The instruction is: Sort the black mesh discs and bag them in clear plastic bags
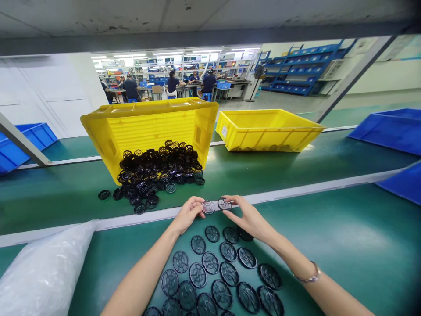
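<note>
Head view: left hand [187,215] pinching a black plastic mesh disc [208,207] at the rim, right hand [250,218] clamped on a second disc [224,204], both at the white belt rail [164,213], more discs [210,263] laid just below it (light, thin, stiff-looking; hold by the rim).

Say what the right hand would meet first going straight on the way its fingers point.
Past the disc it pinches, probably the black disc in the left hand; depth is unclear.

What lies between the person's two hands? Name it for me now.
In the head view, two round black mesh discs lie there: the left disc pinched by the left hand, and the right disc held at the fingertips of the right hand.
</note>
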Motion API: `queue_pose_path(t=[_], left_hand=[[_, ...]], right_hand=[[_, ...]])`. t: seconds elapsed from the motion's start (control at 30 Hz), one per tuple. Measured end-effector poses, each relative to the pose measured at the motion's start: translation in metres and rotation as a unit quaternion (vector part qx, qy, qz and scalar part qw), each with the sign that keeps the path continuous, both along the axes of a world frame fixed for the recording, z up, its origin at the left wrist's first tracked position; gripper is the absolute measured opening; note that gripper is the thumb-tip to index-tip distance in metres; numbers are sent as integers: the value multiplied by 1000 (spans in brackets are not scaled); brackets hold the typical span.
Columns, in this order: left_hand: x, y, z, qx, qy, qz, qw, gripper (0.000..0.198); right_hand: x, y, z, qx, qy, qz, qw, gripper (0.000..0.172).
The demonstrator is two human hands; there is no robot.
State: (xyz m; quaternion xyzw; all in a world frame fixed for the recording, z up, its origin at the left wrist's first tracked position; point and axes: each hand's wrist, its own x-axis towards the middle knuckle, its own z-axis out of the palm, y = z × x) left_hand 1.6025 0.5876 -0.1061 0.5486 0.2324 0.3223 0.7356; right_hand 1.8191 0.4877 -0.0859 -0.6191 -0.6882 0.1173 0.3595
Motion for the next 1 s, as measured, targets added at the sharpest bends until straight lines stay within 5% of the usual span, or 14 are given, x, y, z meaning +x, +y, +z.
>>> queue_pose_path(t=[0.27, 0.4, 0.53, 0.67, 0.77, 0.87, 1.0], left_hand=[[-2, -2, 5, 20, -4, -41, 999, 47], [-3, -4, 5, 51, 5, -107, 993, 47], [-3, -5, 3, 79, 13, -128, 989, 45], [-4, -9, 7, 155, 27, -101, 982, 45], [-6, -17, 12, 299, 103, -117, 942, 43], [-5, -24, 14, 434, 175, -180, 865, 48], [-4, -24, 13, 474, 191, -250, 822, 45]], right_hand=[[15, -18, 10, -85, -45, 65, 993, 28], [-4, -10, 19, -68, 46, 21, 996, 29], [-18, -1, 31, -133, 142, 72, 978, 39], [7, 2, 33, -130, 181, 17, 975, 48], [43, -4, 23, -173, 131, -22, 976, 53], [70, -12, 14, -230, 32, -2, 973, 48], [70, -5, 20, -231, -94, 12, 968, 31]])
